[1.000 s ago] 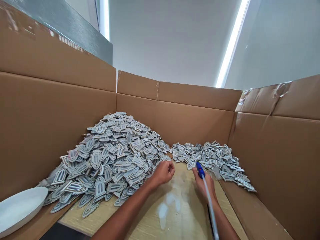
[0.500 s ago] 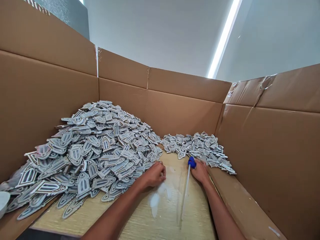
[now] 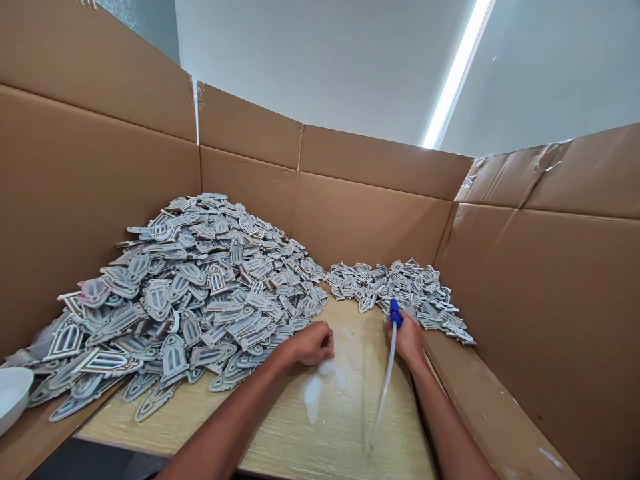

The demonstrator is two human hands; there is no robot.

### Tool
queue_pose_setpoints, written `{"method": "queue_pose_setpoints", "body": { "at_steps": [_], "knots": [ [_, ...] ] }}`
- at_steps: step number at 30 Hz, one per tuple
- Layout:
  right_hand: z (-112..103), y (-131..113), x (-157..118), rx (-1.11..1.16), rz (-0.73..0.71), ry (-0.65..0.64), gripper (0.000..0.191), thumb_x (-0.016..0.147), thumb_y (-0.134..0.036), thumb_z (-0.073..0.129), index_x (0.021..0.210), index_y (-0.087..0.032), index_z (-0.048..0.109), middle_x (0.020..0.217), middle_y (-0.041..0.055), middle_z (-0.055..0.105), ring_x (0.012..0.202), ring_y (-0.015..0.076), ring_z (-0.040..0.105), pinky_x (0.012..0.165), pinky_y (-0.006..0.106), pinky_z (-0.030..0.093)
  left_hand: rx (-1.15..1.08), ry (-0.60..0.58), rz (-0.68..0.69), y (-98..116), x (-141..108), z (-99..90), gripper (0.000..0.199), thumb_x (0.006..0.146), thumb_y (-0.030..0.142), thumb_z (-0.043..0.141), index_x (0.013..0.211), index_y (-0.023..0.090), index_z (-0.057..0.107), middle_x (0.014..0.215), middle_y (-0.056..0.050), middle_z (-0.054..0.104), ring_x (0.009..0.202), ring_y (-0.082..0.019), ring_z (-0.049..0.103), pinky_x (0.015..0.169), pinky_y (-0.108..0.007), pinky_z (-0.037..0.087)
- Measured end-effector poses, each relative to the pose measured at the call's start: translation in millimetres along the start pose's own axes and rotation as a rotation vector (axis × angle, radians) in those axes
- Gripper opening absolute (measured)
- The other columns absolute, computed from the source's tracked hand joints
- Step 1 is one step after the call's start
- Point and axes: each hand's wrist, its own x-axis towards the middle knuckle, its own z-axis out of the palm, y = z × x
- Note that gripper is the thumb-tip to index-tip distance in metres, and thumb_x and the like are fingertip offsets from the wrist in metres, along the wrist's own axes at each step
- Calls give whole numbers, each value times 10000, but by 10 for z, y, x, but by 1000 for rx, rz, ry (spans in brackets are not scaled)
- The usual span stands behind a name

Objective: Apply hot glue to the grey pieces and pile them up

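Observation:
My right hand (image 3: 409, 339) is closed around a blue air blow gun (image 3: 395, 312), mostly hidden behind the fingers. From its near end a clear hose (image 3: 387, 383) hangs down toward me over the wooden board. Just beyond this hand lies a small heap of arched, window-shaped pieces (image 3: 365, 287). My left hand (image 3: 316, 343) is curled with its fingers pressed together, low over the board at the right edge of a large pile of the same grey-white pieces (image 3: 200, 293). Whatever it may hold is hidden.
Tall cardboard walls (image 3: 370, 217) stand at the left, back and right. The wooden board (image 3: 280, 427) carries pale wet-looking marks between my arms. A cardboard strip (image 3: 480, 400) runs along its right side. A white bowl (image 3: 15, 393) sits at the far left.
The blue air blow gun has tipped more upright, and its hose now bends in a curve. My left hand stays curled in about the same place. The view has shifted slightly.

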Motion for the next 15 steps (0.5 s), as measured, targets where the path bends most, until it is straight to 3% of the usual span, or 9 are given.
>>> {"method": "queue_pose_setpoints", "body": {
  "at_steps": [3, 5, 7, 12, 15],
  "knots": [
    [-11, -141, -52, 229, 36, 43, 179, 707, -356, 628, 783, -196, 609, 706, 41, 662, 628, 200, 581, 614, 291, 408, -54, -27, -23, -28, -13, -42, 143, 677, 265, 768, 751, 175, 685, 716, 5, 608, 657, -149, 509, 611, -256, 351],
    [3, -275, -96, 409, 57, 35, 251, 668, -429, 660, 761, -203, 602, 689, 25, 643, 617, 192, 565, 618, 299, 418, -59, -87, -30, -42, -33, -66, 275, 554, 250, 857, 768, 185, 699, 721, 20, 604, 651, -144, 495, 607, -254, 346],
    [26, -421, -147, 573, 76, 5, 319, 627, -471, 689, 770, -197, 613, 693, 19, 632, 623, 189, 561, 636, 310, 428, -56, -118, -33, -45, -47, -79, 284, 512, 192, 865, 741, 190, 697, 699, 31, 591, 635, -136, 482, 603, -253, 340],
    [74, -686, -261, 741, 34, -137, 320, 614, -467, 722, 729, -199, 589, 726, 4, 617, 638, 161, 541, 636, 292, 424, -206, -116, -41, -20, -21, -76, 97, 655, 170, 760, 678, 171, 665, 603, 31, 573, 586, -128, 485, 590, -254, 346],
    [95, -747, -311, 783, -11, -239, 280, 625, -405, 721, 653, -209, 524, 719, 0, 613, 623, 138, 509, 618, 270, 408, -310, -45, -7, -3, 12, -67, 45, 702, 176, 708, 685, 155, 672, 630, 9, 613, 609, -126, 511, 617, -250, 370]
  ]
}}
